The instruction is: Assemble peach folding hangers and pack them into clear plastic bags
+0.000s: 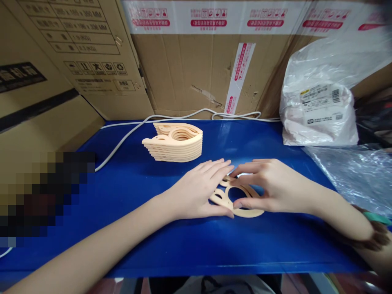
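Observation:
A flat beige cut-out piece with a large round hole and smaller openings lies on the blue table. My left hand rests over its left end, fingers stretched toward the far edge and thumb along the near edge. From the right, my right hand spans the piece with curled fingers at the far side and thumb on the ring's near part. Both hands hold the piece; its far edge is partly hidden under my fingers. Behind my left hand stands a neat stack of matching beige pieces, touched by neither hand.
Cardboard boxes wall off the back and left of the blue table. A white cable runs along the back. A clear plastic bag with labelled white contents stands at the back right, with clear plastic film before it.

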`<state>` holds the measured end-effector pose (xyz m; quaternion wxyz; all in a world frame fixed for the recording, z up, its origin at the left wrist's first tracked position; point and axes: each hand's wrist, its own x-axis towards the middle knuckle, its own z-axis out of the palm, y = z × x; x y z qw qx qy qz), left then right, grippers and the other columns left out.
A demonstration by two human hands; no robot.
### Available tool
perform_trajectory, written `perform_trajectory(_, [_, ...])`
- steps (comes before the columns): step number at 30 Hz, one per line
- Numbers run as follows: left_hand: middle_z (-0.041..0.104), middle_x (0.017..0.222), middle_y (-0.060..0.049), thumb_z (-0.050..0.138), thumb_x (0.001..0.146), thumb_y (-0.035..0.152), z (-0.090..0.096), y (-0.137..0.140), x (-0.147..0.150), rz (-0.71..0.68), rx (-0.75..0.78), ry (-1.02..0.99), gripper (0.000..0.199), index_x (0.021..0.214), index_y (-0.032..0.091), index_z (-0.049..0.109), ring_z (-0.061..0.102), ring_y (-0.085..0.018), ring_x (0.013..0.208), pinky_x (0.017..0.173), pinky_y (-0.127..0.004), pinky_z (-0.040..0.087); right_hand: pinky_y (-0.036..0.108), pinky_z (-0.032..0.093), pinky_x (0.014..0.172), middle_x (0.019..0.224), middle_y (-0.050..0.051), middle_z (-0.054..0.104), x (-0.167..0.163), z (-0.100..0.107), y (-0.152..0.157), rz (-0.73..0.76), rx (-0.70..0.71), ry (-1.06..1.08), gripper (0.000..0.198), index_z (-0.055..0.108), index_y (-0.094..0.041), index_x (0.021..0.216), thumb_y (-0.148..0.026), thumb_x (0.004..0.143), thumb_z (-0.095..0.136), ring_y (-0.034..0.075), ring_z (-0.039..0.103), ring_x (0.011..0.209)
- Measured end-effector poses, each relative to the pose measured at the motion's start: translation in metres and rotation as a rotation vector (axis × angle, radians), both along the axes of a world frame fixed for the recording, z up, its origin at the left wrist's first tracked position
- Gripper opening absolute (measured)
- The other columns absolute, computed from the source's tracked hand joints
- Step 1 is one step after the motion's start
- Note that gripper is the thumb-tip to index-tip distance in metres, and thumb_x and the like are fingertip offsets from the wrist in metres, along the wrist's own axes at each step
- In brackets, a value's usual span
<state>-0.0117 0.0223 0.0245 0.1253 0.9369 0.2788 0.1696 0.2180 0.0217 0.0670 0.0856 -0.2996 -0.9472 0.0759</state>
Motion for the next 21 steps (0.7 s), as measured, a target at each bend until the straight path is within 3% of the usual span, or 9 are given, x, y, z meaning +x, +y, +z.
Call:
perform_trajectory(3, [0.045, 0.149, -0.022, 0.073, 0.074, 0.065, 0.002, -0.005, 0.002, 0.007, -0.064, 0.009, 0.103, 0.147, 0.005, 0.032, 0.045, -0.031, 0.138, 0.111, -0.044, 0.039, 0.027, 0.047, 0.071, 0.092, 0.007, 0.072, -0.003, 0.000, -0.001, 0.063, -0.120, 0.062, 0.032, 0.072, -0.020, 0.092, -0.048, 0.094, 0.056, 0.018, 0.067, 0.081])
perform_trajectory(5, [0.047, 0.147, -0.022, 0.073, 0.073, 0.066, 0.004, -0.008, 0.003, 0.017, -0.066, 0.013, 0.106, 0.148, 0.005, 0.030, 0.049, -0.031, 0.133, 0.106, -0.043, 0.042, 0.027, 0.047, 0.072, 0.090, 0.006, 0.071, -0.002, 0.000, 0.001, 0.052, -0.116, 0.154, 0.027, 0.070, -0.020, 0.093, -0.039, 0.098, 0.053, 0.017, 0.066, 0.080])
perform_trajectory(9, [0.061, 0.127, -0.017, 0.070, 0.078, 0.062, 0.011, -0.010, 0.003, 0.011, -0.043, 0.067, 0.096, 0.147, 0.005, 0.034, 0.057, -0.029, 0.113, 0.094, -0.040, 0.046, 0.027, 0.043, 0.063, 0.073, 0.004, 0.065, 0.004, -0.001, 0.006, -0.048, 0.046, 0.272, 0.028, 0.066, -0.018, 0.084, -0.028, 0.101, 0.046, 0.015, 0.060, 0.067])
perform_trajectory(14, [0.061, 0.122, -0.013, 0.070, 0.081, 0.050, 0.022, -0.015, 0.002, -0.017, -0.021, 0.181, 0.085, 0.146, 0.006, 0.038, 0.056, -0.029, 0.106, 0.089, -0.039, 0.046, 0.027, 0.043, 0.060, 0.073, 0.005, 0.066, 0.013, -0.004, 0.014, -0.111, 0.224, 0.238, 0.027, 0.064, -0.016, 0.079, -0.026, 0.100, 0.048, 0.015, 0.061, 0.064])
perform_trajectory(18, [0.061, 0.118, -0.013, 0.067, 0.080, 0.042, 0.044, -0.019, -0.001, -0.006, -0.009, 0.218, 0.074, 0.141, 0.006, 0.045, 0.056, -0.029, 0.104, 0.088, -0.040, 0.046, 0.027, 0.045, 0.061, 0.076, 0.004, 0.067, 0.017, -0.008, 0.020, -0.152, 0.243, 0.211, 0.026, 0.064, -0.017, 0.083, -0.028, 0.100, 0.048, 0.015, 0.063, 0.067])
perform_trajectory(21, [0.062, 0.111, -0.011, 0.069, 0.079, 0.044, 0.069, -0.016, -0.010, 0.023, -0.021, 0.181, 0.058, 0.126, 0.011, 0.057, 0.057, -0.028, 0.102, 0.085, -0.038, 0.047, 0.029, 0.049, 0.065, 0.086, 0.005, 0.069, 0.020, -0.011, 0.025, -0.187, 0.227, 0.136, 0.025, 0.066, -0.018, 0.090, -0.030, 0.100, 0.046, 0.018, 0.066, 0.076])
